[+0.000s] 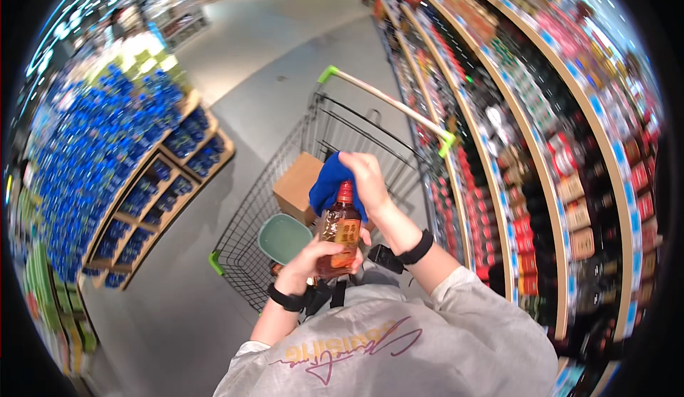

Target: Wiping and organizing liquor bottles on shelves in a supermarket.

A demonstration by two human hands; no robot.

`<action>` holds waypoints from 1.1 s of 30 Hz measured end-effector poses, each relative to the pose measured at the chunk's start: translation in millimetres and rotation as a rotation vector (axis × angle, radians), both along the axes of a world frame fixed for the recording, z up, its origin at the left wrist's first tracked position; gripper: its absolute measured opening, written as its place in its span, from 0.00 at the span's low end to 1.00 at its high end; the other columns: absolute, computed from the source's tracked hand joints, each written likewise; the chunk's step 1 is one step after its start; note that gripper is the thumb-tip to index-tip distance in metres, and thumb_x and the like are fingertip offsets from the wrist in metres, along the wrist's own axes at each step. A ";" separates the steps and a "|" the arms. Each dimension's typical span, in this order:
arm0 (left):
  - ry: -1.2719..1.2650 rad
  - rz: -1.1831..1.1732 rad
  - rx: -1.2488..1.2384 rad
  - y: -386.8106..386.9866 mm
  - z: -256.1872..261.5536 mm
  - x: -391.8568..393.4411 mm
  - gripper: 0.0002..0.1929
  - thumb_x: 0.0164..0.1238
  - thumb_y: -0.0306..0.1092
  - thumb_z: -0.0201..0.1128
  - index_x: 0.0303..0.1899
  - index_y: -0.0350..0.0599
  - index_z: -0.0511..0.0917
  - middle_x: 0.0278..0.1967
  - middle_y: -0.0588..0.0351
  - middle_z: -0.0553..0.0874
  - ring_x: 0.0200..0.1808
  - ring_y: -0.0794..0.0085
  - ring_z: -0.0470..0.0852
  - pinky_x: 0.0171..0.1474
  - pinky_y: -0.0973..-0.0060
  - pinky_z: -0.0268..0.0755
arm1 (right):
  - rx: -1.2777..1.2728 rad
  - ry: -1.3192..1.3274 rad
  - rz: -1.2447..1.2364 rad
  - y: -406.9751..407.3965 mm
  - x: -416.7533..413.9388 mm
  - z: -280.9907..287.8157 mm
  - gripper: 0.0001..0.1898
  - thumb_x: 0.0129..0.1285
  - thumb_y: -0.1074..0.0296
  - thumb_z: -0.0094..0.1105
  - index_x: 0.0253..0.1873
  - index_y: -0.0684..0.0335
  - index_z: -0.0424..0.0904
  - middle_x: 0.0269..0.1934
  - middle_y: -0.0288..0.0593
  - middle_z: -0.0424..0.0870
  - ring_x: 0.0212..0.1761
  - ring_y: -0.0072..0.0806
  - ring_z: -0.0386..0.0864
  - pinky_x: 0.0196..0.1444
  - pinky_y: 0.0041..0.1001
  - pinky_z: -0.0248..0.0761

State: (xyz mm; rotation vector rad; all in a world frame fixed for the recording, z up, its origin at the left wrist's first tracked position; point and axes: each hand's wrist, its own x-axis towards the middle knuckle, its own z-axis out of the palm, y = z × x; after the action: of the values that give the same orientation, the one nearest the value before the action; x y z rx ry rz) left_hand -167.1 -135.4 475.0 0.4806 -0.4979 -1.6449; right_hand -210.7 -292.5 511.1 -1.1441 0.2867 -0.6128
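My left hand point(315, 255) grips the lower body of a clear bottle point(340, 223) of reddish-brown liquid, with a red cap and an orange label bearing writing. The bottle is tilted, its cap pointing away from me. My right hand point(368, 180) holds a bright blue cloth point(327, 180) against the far side of the bottle, around its neck and shoulder. Some of the right fingers are hidden behind the cloth. Both hands are above a wire shopping cart point(267, 175), and each wrist wears a black band.
A cardboard box point(299, 183) and a pale green plastic basin point(286, 237) are inside the cart. Its handle bar point(387, 98) has green ends. Shelves of bottles and boxes point(513, 167) line the right. A wooden display point(155, 188) with blue-packaged goods stands left, across grey floor point(176, 301).
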 end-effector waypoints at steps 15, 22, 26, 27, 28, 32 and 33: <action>-1.077 0.058 -0.172 -65.9 11.3 -109.3 0.09 0.72 0.33 0.51 0.43 0.36 0.74 0.30 0.64 0.76 0.33 0.86 0.72 0.37 0.85 0.67 | 0.628 -0.271 -0.864 -8.8 -209.4 -22.9 0.20 0.69 0.52 0.41 0.36 0.62 0.76 0.30 0.42 0.82 0.29 0.30 0.80 0.36 0.29 0.75; -1.080 0.595 -0.320 -125.8 -9.6 -224.7 0.23 0.77 0.45 0.39 0.58 0.32 0.65 0.50 0.51 0.74 0.50 0.71 0.72 0.55 0.73 0.64 | 0.326 -0.095 -1.072 40.7 -280.1 -48.7 0.21 0.72 0.55 0.42 0.49 0.68 0.77 0.43 0.39 0.82 0.43 0.19 0.78 0.47 0.20 0.70; -0.322 0.154 -0.042 -163.1 -13.3 -282.5 0.25 0.75 0.52 0.38 0.60 0.41 0.66 0.53 0.53 0.75 0.52 0.68 0.74 0.57 0.69 0.65 | 0.163 -0.033 -1.107 43.9 -335.7 -25.5 0.20 0.72 0.57 0.43 0.48 0.71 0.76 0.44 0.41 0.78 0.48 0.24 0.72 0.54 0.28 0.63; -0.123 0.027 0.019 -162.3 -0.7 -303.3 0.26 0.75 0.54 0.37 0.60 0.42 0.66 0.53 0.53 0.75 0.53 0.69 0.74 0.58 0.69 0.65 | 0.158 -0.038 -1.117 41.5 -356.3 -20.2 0.20 0.72 0.57 0.43 0.48 0.71 0.76 0.44 0.41 0.78 0.48 0.24 0.72 0.54 0.28 0.63; -0.091 -0.018 -0.004 -165.5 -5.8 -319.2 0.27 0.75 0.55 0.36 0.60 0.43 0.65 0.54 0.54 0.75 0.53 0.68 0.74 0.58 0.69 0.65 | -0.260 0.378 -1.240 39.2 -377.7 -14.2 0.21 0.70 0.55 0.44 0.48 0.70 0.77 0.47 0.44 0.76 0.50 0.29 0.70 0.56 0.31 0.61; -0.136 -0.039 0.096 -179.6 -20.9 -377.1 0.28 0.73 0.57 0.38 0.60 0.44 0.66 0.52 0.55 0.76 0.52 0.68 0.76 0.57 0.69 0.67 | -0.714 1.239 -1.200 41.7 -455.6 40.4 0.23 0.64 0.48 0.52 0.38 0.68 0.81 0.43 0.47 0.71 0.53 0.40 0.67 0.55 0.36 0.60; -0.159 -0.134 0.093 -188.3 -34.2 -382.6 0.28 0.73 0.57 0.39 0.60 0.45 0.67 0.52 0.56 0.77 0.52 0.68 0.76 0.56 0.69 0.68 | -0.728 1.251 -1.194 39.5 -472.7 45.8 0.22 0.63 0.49 0.54 0.38 0.68 0.80 0.44 0.47 0.71 0.50 0.40 0.72 0.51 0.37 0.65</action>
State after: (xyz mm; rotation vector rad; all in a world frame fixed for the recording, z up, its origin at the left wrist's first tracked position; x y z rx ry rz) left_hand -549.7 -323.7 440.8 0.6629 -0.5832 -1.7726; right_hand -683.4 -253.0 556.9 -1.9264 2.0475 -0.9804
